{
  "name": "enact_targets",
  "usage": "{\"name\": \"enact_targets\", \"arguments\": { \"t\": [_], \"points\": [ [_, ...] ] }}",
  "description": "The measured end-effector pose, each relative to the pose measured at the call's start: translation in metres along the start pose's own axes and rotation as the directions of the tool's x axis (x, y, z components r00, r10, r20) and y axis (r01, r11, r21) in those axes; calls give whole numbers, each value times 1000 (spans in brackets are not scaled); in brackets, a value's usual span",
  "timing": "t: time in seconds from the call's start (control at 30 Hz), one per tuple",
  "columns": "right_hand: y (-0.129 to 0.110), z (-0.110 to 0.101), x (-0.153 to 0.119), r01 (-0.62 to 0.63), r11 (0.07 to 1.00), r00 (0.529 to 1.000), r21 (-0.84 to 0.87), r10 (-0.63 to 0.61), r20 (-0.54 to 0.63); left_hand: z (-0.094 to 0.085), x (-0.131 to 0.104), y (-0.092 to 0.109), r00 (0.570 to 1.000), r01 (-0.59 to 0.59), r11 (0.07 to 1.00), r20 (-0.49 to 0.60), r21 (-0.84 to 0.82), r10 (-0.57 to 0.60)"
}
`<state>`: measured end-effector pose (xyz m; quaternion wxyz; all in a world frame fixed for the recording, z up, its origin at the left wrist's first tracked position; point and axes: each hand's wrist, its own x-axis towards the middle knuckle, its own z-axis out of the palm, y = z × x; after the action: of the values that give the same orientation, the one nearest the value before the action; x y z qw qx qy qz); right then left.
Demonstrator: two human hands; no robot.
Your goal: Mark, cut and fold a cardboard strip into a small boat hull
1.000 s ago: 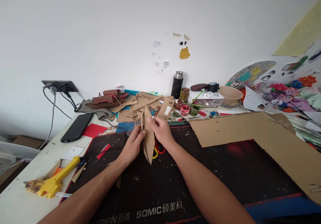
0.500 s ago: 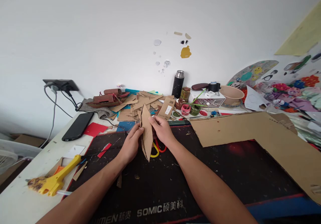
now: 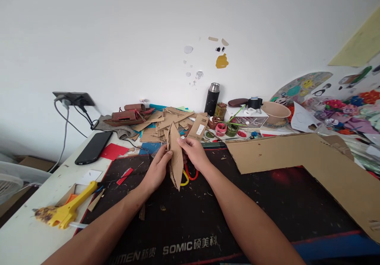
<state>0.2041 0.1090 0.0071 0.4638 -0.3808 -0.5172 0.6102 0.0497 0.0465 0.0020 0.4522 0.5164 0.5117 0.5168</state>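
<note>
Between my hands, a leaf-shaped cardboard piece (image 3: 175,158) stands upright with both ends pointed; layered edges show along its left side. My left hand (image 3: 158,163) is closed on its left edge, thumb on the face. My right hand (image 3: 194,151) pinches the upper right edge, its thumb on the face and the other fingers behind, hidden. Just behind and below the piece, scissors with one yellow and one red handle (image 3: 192,173) lie on the black desk mat (image 3: 237,201); their blades are hidden.
A yellow glue gun (image 3: 69,209) and a black phone (image 3: 93,148) lie at left. Cardboard scraps (image 3: 170,118), a brown model boat (image 3: 129,115), paint jars (image 3: 221,129) and a black flask (image 3: 212,100) line the wall. A large cardboard sheet (image 3: 276,152) covers the mat's right side.
The view has shifted slightly, so everything sits a little further right. Both hands keep the same grip on the cardboard piece, which looks turned only a little.
</note>
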Motion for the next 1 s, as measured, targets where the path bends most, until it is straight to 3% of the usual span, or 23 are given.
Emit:
{"name": "enact_targets", "arguments": {
  "t": [0.57,0.77,1.0],
  "points": [
    [-5,-8,-2,-63,998,992,30,59,116,-1,-4,19,999,-21,989,43,144,15],
    [-5,-9,-3,-59,997,986,57,49,159,-3,-4,15,1000,-4,985,27,174,0],
    [-2,-4,-2,-34,997,994,64,27,105,-2,-1,14,995,-98,980,36,175,93]
  ]
}}
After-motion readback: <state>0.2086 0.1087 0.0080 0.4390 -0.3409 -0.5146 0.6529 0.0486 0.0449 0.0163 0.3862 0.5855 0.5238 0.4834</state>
